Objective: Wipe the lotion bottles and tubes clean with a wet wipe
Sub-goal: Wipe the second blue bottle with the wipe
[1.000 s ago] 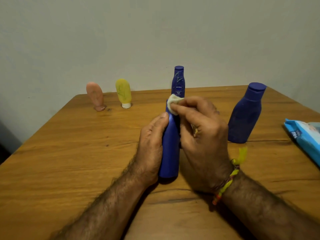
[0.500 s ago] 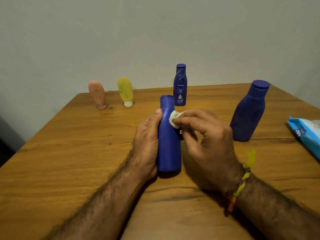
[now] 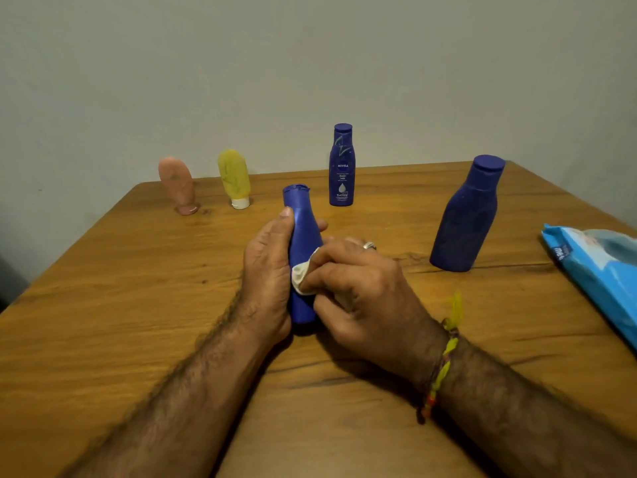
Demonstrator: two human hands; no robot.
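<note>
The left hand [image 3: 267, 270] grips a blue bottle [image 3: 300, 236] that stands upright on the wooden table [image 3: 120, 305], near the middle and close to the person. Its thumb lies up the near side of the bottle, and its fingers curl round the far side, where a fingertip shows past the bottle's right edge. The right hand [image 3: 358, 288] pinches a crumpled white wet wipe [image 3: 301, 276] between thumb and fingers and presses it against the lower half of the bottle's near face. A ring sits on one finger of this hand, and a yellow and red thread band [image 3: 443, 360] circles the wrist.

Farther back, just right of the held bottle, a smaller blue bottle with a printed label [image 3: 341, 167] stands upright near the far edge. To the right, well apart from the hands, a larger plain blue bottle [image 3: 465, 215] stands with its top leaning a little to the right in this wide view. At the far left stand two tubes, cap down: a pink tube [image 3: 177, 184] and, just to its right, a yellow tube [image 3: 234, 177] with a white cap. At the right edge of the table lies a light blue pack of wipes [image 3: 593, 270], partly cut off by the edge of the view
</note>
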